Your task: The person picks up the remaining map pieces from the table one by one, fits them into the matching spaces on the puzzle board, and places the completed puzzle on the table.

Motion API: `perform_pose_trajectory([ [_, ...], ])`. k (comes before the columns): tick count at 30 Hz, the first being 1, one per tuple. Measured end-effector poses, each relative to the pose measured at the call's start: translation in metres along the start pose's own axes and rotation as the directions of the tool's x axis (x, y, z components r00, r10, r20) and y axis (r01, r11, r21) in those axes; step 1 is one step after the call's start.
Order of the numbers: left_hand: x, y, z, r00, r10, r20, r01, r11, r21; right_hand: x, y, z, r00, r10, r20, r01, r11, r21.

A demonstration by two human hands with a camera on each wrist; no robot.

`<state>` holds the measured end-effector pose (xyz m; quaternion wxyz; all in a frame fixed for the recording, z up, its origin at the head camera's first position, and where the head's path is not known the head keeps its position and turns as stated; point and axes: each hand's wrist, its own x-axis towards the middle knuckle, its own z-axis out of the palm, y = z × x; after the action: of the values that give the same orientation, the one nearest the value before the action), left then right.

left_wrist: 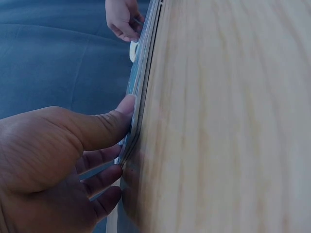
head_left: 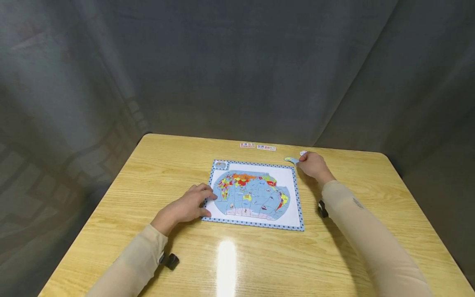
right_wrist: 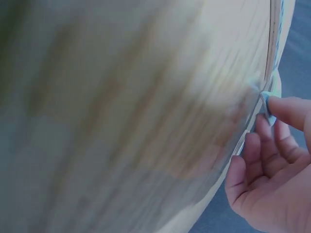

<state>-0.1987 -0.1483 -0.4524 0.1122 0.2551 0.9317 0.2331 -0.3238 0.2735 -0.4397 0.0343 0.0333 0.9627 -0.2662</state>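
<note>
A world map jigsaw puzzle point(head_left: 256, 196) with a blue dotted border lies flat on the table, its upper right part showing bare white. My left hand point(head_left: 191, 203) rests at the board's left side, fingers spread, thumb point(left_wrist: 127, 105) on the border. Beyond the board's upper right corner, my right hand point(head_left: 313, 166) pinches a light blue and green puzzle piece point(head_left: 291, 159) between thumb and fingers. In the right wrist view that piece point(right_wrist: 266, 103) is tilted up at the thumb tip. Another small whitish piece point(head_left: 303, 153) lies just behind the right fingers, partly covered.
Two printed title strips, a left one point(head_left: 247, 145) and a right one point(head_left: 266, 148), lie near the back edge of the wooden table point(head_left: 170, 165). Grey curtains point(head_left: 230, 70) hang close behind and on both sides. Each wrist carries a black camera point(head_left: 170, 261).
</note>
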Motion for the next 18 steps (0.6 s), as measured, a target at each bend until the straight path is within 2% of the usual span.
perform_pose_trajectory([
  [7,0.0,-0.001,-0.002,1.0,0.023,-0.005,-0.023,1.0,-0.008,-0.014,-0.005,0.0,1.0,0.004,0.011,-0.005,0.987,0.162],
  [18,0.0,-0.003,0.0,1.0,0.017,-0.003,-0.017,1.0,-0.013,-0.038,-0.024,0.012,0.992,-0.105,0.066,0.093,0.982,0.166],
])
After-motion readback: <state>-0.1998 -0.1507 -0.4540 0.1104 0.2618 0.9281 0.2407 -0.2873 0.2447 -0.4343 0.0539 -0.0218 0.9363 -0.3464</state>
